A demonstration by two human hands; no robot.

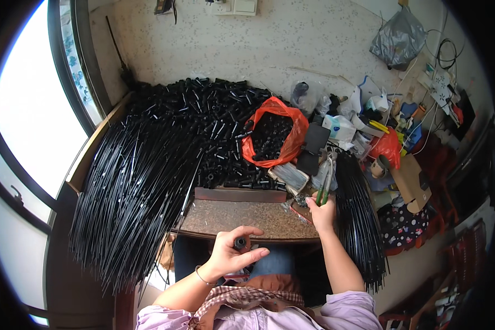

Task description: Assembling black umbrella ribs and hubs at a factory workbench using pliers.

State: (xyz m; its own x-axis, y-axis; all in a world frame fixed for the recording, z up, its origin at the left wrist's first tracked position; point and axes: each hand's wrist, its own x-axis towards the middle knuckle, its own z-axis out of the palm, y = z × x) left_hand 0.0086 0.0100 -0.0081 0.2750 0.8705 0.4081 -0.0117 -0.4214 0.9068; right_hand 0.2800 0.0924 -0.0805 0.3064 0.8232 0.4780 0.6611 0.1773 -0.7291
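My left hand (230,254) is over the near edge of the table, with a bracelet at its wrist. A short black plastic tube (240,242) sits in its curled fingers, round end upward, while the thumb and forefinger stretch out apart. Farther right, my right hand (322,213) is closed round the green handles of a pair of pliers (327,184), whose metal jaws point away from me. Behind the hands, a large heap of similar black tubes (217,118) covers the table. An orange-red plastic bag (293,120) stands among them, holding small black pieces.
Long thin black rods (132,203) hang over the table's left side, and another bundle (360,220) hangs at the right. A dark strip (240,194) borders the heap on the speckled tabletop (242,217). Boxes, bags and a cardboard box (411,181) crowd the right side.
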